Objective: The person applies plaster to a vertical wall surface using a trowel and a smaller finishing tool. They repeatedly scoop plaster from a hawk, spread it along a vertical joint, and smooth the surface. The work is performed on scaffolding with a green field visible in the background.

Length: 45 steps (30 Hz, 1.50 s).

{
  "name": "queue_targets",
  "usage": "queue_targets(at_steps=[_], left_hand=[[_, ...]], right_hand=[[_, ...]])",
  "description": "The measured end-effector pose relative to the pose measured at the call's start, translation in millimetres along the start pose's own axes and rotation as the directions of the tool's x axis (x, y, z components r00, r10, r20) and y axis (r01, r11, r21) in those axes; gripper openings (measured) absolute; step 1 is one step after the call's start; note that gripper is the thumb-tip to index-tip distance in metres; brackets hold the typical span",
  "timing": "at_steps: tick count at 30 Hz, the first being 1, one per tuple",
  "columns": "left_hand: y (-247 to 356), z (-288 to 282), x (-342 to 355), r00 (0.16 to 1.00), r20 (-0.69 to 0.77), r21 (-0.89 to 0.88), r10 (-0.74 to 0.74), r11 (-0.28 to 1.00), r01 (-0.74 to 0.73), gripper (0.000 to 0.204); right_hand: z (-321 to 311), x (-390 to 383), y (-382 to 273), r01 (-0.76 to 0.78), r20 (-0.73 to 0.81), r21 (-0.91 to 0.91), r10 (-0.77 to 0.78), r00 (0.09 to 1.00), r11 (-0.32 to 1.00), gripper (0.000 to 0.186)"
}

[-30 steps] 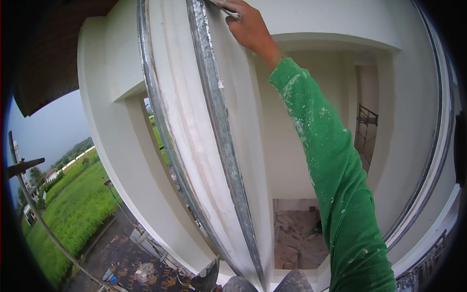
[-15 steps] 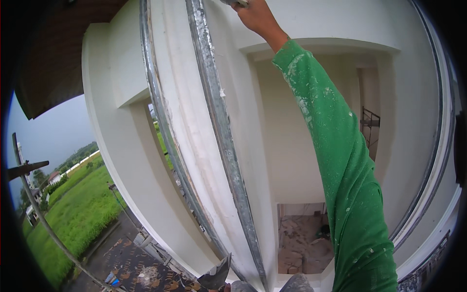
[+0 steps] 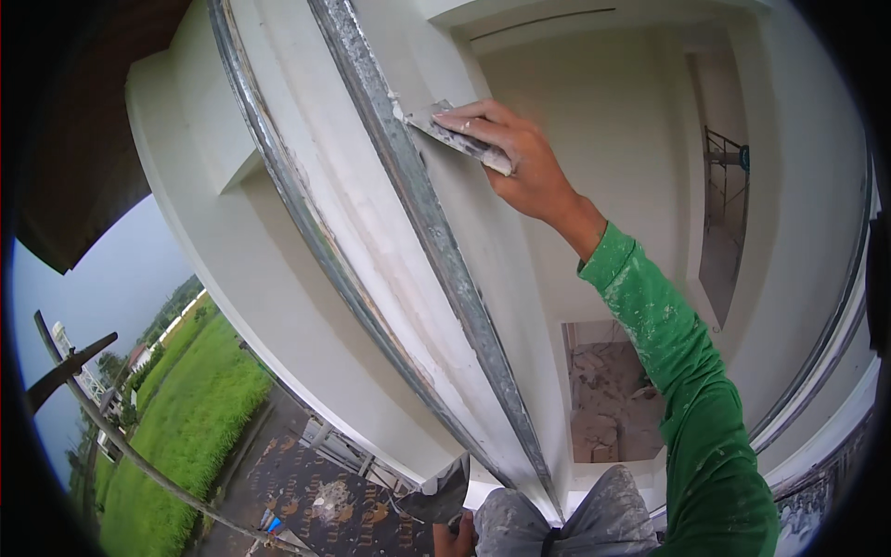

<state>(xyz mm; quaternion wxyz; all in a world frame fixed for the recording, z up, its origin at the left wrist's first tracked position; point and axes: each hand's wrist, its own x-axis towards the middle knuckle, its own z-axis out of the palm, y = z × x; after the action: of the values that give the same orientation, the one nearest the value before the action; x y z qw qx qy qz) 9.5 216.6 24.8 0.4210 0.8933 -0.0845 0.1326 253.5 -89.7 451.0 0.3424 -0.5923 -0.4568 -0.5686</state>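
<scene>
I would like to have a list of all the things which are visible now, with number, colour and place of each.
Putty knife: one, grey, in the right hand, beside the right metal strip
Trowel: one, dark grey, bottom centre
Metal strips: two, grey, bordering the white band
White band: one, between these strips
Wall surfaces: several, off-white, left to right
Roof eave: one, brown, upper left
Crossed poles: two, brownish, left
Field: one, green, left
Scaffold frame: one, dark, through the right opening
Trousers: one pair, grey, bottom
Sleeve: one, green, right
Left hand: one, below the trowel blade
Right hand: one, upper centre
</scene>
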Motion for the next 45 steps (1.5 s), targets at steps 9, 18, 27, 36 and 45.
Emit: queue_targets(at_steps=[9, 18, 27, 36, 45], left_hand=[[60, 6, 26, 0.957, 0.281, -0.687, -0.079, 0.68, 0.258, 0.024], [109, 0, 35, 0.807, 0.539, -0.816, 0.243, -0.089, 0.572, 0.048], [107, -37, 57, 0.818, 0.384, -0.921, 0.429, 0.247, 0.303, 0.053], [99, -16, 50, 0.926, 0.35, -0.812, 0.142, 0.539, 0.225, 0.047], [95, -38, 24, 0.895, 0.39, -0.865, -0.217, 0.248, 0.437, 0.038]], right_hand=[[-8, -179, -53, -0.242, 0.201, -0.116, 0.262, 0.944, 0.963, 0.066], [-65, -191, -195, -0.521, 0.399, 0.239, 0.406, 0.822, 0.819, 0.068], [-90, -159, -138, -0.312, 0.598, -0.145, 0.334, 0.729, 0.939, 0.071], [-65, 163, 11, -0.087, -0.186, -0.226, 0.045, 0.982, 0.97, 0.025], [-20, 258, 64, 0.298, -0.086, -0.177, -0.316, 0.945, 0.938, 0.04]])
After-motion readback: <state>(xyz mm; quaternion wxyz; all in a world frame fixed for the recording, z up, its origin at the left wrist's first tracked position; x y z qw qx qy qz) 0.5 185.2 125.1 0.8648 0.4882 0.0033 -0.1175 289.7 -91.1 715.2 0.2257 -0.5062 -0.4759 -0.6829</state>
